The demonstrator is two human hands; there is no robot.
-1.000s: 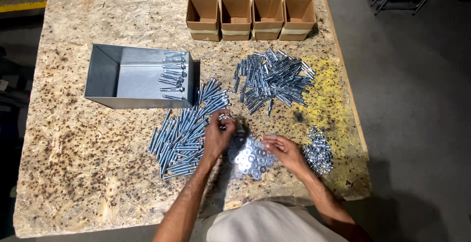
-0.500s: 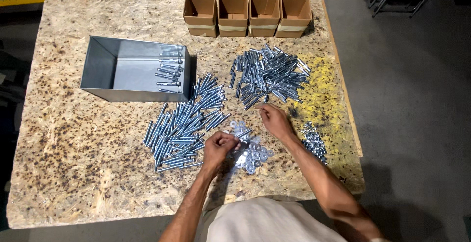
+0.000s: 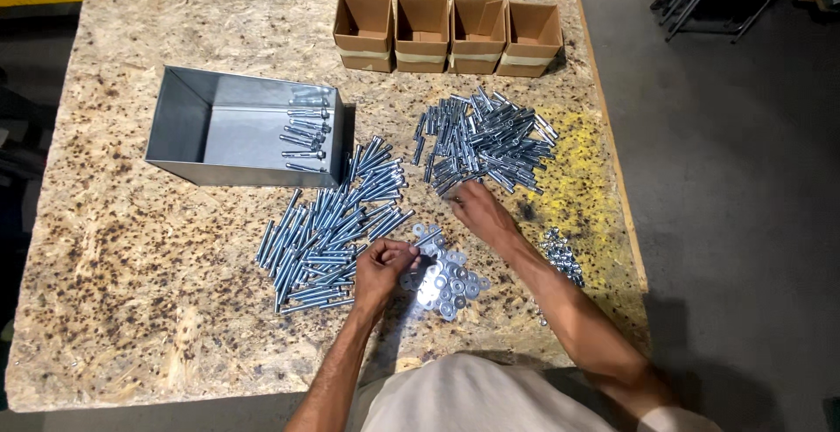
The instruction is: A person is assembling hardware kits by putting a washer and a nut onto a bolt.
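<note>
Currently, head view, one moment.
Counter: chipboard counter (image 3: 131, 292), speckled, with a yellow patch toward its right edge.
Metal tray: grey open tray (image 3: 188, 126) near the left-centre, a few bolts lying against its right wall.
Cardboard boxes: four small open boxes (image 3: 448, 31) in a row at the far edge.
Long bolts: pile of long bolts (image 3: 328, 226) at centre, long axes running mostly from near-left to far-right.
Short bolts: second pile (image 3: 483, 139) toward the far right, mixed directions.
Washers: flat heap of washers (image 3: 451, 279) near the front edge, between the two hands.
Nuts: small heap (image 3: 560, 252) near the right edge.
Left hand: left hand (image 3: 385, 266) pinched, fingers together on a small item at the washers' left rim; the item cannot be made out.
Right hand: right hand (image 3: 477, 209) stretched to the near edge of the short bolts, fingertips touching them; grip cannot be told.
Relation: short bolts lie just beyond the right hand, the nearer one.
</note>
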